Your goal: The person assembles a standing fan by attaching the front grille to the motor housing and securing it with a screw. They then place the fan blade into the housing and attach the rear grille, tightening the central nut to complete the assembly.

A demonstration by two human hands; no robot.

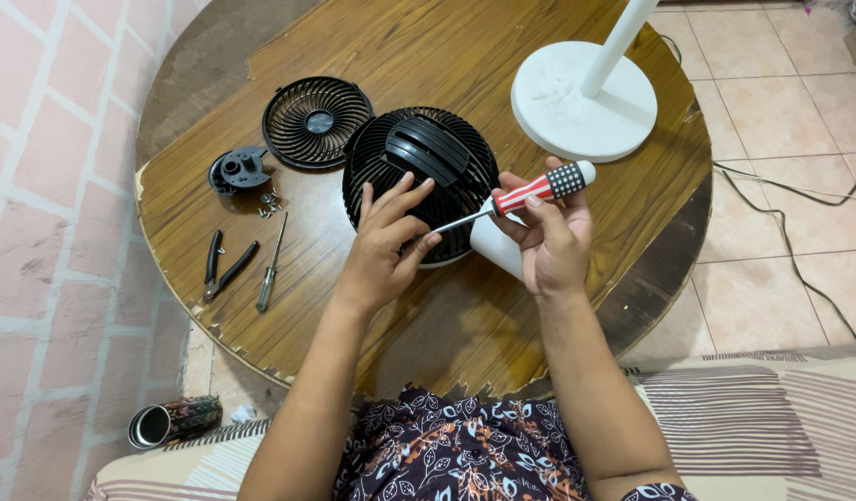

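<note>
A black domed fan housing (pixel 423 162) lies on the round wooden table (pixel 391 56). My left hand (pixel 386 237) rests flat on its near side, fingers spread. My right hand (pixel 550 237) grips a screwdriver (pixel 539 190) with a red, white and black handle; its shaft points left toward the housing's lower edge by my left fingertips. A white cylindrical part (pixel 495 246) of the fan shows under my right hand.
A black fan grille (pixel 316 121) and a small black plastic part (pixel 239 170) lie at the back left, with loose screws (pixel 270 204). Pliers (pixel 224 264) and a second screwdriver (pixel 270 269) lie left. A white stand base (pixel 584 102) sits back right. Cables (pixel 780 204) cross the tiled floor.
</note>
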